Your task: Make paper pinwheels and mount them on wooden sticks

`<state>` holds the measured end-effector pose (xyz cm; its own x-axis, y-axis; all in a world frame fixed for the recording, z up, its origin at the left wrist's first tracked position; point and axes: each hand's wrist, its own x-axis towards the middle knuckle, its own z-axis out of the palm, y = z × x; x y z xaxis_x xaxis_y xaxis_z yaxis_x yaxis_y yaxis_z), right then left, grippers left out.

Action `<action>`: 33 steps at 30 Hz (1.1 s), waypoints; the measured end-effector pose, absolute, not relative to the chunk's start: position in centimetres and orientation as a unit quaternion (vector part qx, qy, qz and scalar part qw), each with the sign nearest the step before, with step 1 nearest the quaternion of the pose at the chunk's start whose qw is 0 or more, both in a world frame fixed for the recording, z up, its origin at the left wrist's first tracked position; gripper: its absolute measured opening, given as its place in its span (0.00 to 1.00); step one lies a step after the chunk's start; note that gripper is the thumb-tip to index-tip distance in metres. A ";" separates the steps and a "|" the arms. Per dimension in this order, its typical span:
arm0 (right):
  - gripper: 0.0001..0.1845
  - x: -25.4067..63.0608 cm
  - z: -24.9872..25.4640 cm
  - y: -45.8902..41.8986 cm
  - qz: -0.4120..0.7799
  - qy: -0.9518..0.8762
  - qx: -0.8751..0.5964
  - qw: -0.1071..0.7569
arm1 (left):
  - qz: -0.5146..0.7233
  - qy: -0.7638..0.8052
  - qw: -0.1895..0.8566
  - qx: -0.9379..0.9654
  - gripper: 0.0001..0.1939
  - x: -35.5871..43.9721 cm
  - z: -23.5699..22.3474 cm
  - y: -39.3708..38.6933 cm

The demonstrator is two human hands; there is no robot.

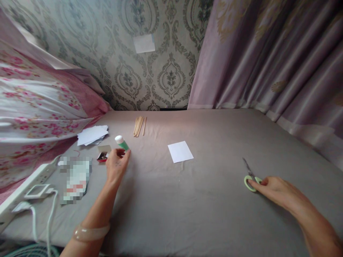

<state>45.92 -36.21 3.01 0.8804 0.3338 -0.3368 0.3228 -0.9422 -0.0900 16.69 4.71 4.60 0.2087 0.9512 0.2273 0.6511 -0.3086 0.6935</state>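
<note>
Floral cloth (40,89) hangs along the left edge of the desk (214,214), which is covered in grey fabric. Power strip (40,175) runs along that same edge toward the near left corner; white adapter (37,191) and white cables (51,210) plugged in. Packet (76,182) just right of it, pixelated, unreadable. Paper stack (92,135), uneven white sheets, near the far left corner. Small red box (101,160) lies nearer than the stack, flap up, dark bits inside, can't make out what. Left hand (118,161) just right of the box, pale bangle (91,232) on its forearm. Its fingers are bent at the lower end of the white-capped green glue stick (122,142), left part of the desk; can't tell if they grip it or only touch. Wooden sticks (138,126) bundled near the far edge, one slightly apart on the right. Square white paper (180,151) flat around mid-desk, well apart from both hands. Green-handled scissors (250,174) toward the right edge, tips pointing to the far edge and angled left. Right hand (270,187) grasps them, thumb at one loop. Purple curtain (241,53) hangs behind the far right corner.
</note>
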 end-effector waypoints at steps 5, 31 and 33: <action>0.24 43.8 4.6 -32.9 0.039 -0.229 -0.972 -0.012 | 0.347 0.575 0.159 0.724 0.26 16.8 3.3 5.8; 0.18 35.9 2.8 -15.2 0.029 -0.402 -0.910 0.101 | 0.373 0.467 0.251 0.762 0.11 22.7 3.9 4.7; 0.17 36.4 2.9 -15.3 0.045 -0.398 -0.908 0.121 | 0.383 0.387 0.299 0.784 0.11 24.5 4.5 2.7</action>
